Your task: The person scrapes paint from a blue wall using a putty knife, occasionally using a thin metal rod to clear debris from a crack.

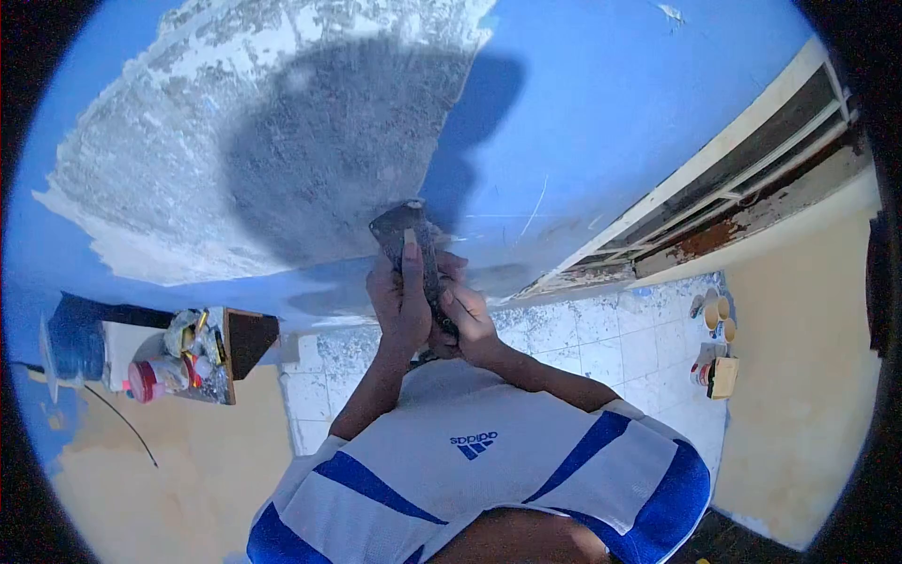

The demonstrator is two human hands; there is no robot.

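Observation:
A dark scraper (434, 282) is held in both of my hands, its flat blade end up against the wall near the lower edge of a bare grey-white patch (169, 179). Blue paint (601, 103) surrounds this patch. My left hand (402, 305) is closed round the scraper from the left, with one finger stretched along it toward the blade. From the right, my right hand (470, 321) wraps round the lower part of the handle. A dark shadow falls over the patch and the blue paint.
At left, an open box or shelf (228, 357) holds jars and packets, beside a large blue-tinted bottle (77, 348). A window frame (723, 188) runs along the right. White tiles (601, 352) carry scattered flakes. Round cups (719, 315) and a small box (723, 378) stand at right.

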